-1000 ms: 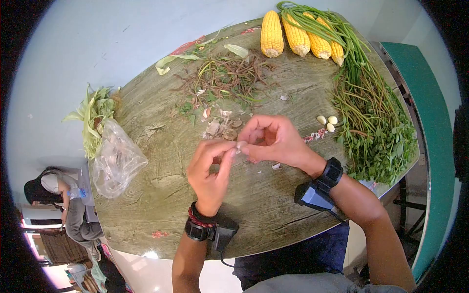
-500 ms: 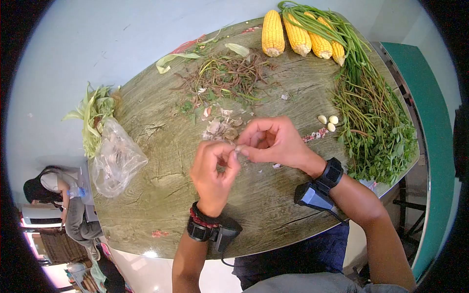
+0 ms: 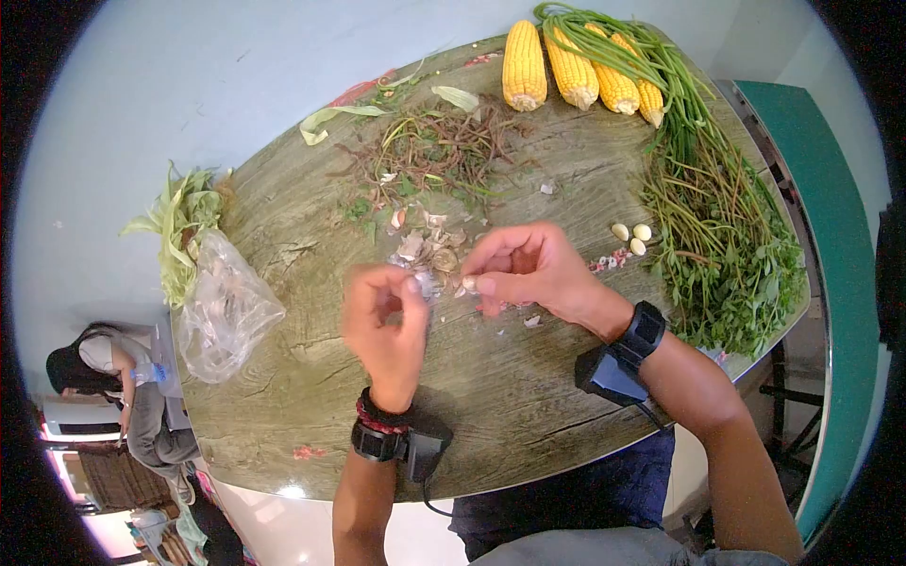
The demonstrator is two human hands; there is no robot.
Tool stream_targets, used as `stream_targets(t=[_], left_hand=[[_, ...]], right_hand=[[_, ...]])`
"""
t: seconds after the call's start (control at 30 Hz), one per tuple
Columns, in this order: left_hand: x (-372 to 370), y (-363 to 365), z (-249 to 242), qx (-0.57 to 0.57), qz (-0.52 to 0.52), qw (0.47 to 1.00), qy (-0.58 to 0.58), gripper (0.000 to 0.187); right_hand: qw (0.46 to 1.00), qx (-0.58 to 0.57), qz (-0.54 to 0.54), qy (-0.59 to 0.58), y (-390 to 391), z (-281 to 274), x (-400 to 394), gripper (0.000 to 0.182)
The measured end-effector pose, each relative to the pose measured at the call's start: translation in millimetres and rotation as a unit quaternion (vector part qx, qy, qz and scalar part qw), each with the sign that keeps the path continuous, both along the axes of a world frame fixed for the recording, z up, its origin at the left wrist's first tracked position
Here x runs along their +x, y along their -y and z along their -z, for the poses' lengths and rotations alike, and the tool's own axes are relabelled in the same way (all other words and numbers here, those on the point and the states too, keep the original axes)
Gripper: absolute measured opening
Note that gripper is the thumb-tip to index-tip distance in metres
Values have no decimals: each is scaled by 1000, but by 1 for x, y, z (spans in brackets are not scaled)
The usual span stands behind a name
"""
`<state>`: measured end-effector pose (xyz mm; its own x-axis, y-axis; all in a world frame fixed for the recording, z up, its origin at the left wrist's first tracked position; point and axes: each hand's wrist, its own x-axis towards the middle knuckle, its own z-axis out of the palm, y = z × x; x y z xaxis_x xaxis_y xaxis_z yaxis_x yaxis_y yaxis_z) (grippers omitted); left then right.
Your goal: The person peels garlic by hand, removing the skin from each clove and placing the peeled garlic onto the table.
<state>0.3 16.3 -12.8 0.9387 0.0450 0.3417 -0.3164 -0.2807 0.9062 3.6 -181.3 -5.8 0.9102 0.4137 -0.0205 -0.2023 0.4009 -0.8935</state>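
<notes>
My right hand (image 3: 528, 269) pinches a small garlic clove (image 3: 469, 282) between thumb and fingers over the middle of the wooden table (image 3: 311, 377). My left hand (image 3: 385, 325) sits just left of it, blurred, its fingertips holding a thin scrap of garlic skin (image 3: 422, 283). A pile of garlic skins (image 3: 429, 245) lies right behind both hands. Three peeled cloves (image 3: 630, 234) rest to the right, beside the greens.
Several corn cobs (image 3: 576, 66) lie at the far edge. A long bundle of leafy greens (image 3: 717, 208) runs down the right side. Trimmed stems (image 3: 439, 151) are heaped at the back, with a plastic bag (image 3: 226, 307) and corn husks (image 3: 184, 222) at the left. A person sits far left.
My left hand has pulled away to the left from the clove, taking a scrap of skin with it. My right hand stays in place with the clove.
</notes>
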Motion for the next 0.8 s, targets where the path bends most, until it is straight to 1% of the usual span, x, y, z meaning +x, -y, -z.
stream_targets(t=[0.03, 0.13, 0.23, 0.33, 0.43, 0.53, 0.63, 0.73, 0.8], left_hand=[[-1, 0, -1, 29, 4, 1000, 8, 8], [1, -4, -2, 89, 79, 991, 67, 10], [1, 3, -5, 71, 97, 990, 75, 12], [2, 6, -7, 78, 98, 988, 89, 15], [-4, 2, -5, -8, 142, 990, 3, 14], [-3, 2, 4, -17, 140, 987, -71, 19], [-3, 4, 0, -96, 169, 976, -97, 19], [0, 4, -3, -145, 192, 961, -133, 17], [0, 3, -5, -149, 188, 958, -156, 17]], right_hand=[[1000, 4, 2, 2, 1, -1, 0, 16], [1000, 23, 1, 12, -1, 5, 1, 17], [1000, -4, 4, 0, 0, -4, 0, 17], [1000, 2, 2, -20, -2, -4, 0, 17], [1000, 14, 8, 20, -4, 5, 2, 17], [999, -6, 11, 37, -5, 6, 3, 18], [989, -57, 69, 118, -11, 12, 2, 19], [992, -51, 62, 98, -9, 8, 0, 21], [990, -63, 61, 114, -8, 10, 2, 22]])
